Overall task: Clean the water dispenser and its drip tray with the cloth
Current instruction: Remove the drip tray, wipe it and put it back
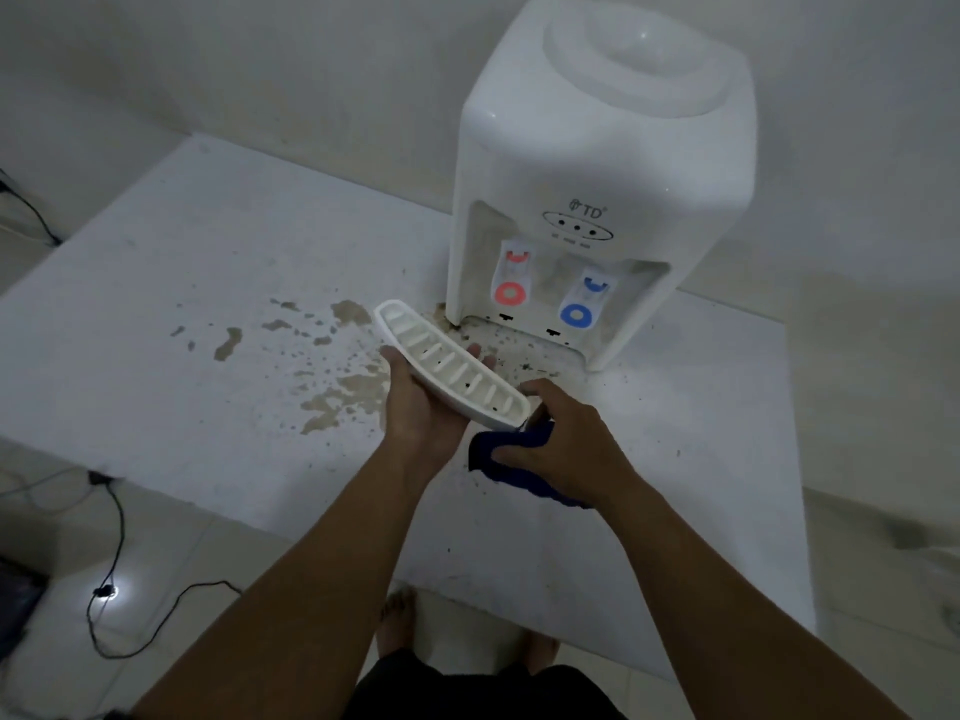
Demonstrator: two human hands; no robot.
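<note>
1. Brown stains [332,376] mark the desk [156,314] left of centre; black cables [111,553] lie on the floor beyond its left edge.
2. The left hand [415,402] cradles the drip tray [449,363] from below, fingers wrapped round its far side. The tray is held above the desk, tilted; its long axis runs from far-left to near-right.
3. The right hand [563,439] grips the bunched dark blue cloth [511,462], touching the tray's near-right end. This hand is nearer for wiping; the stroke would probably run along the long axis.
4. The water dispenser [597,179] stands at the desk's far right, with grime in front of its base.
</note>
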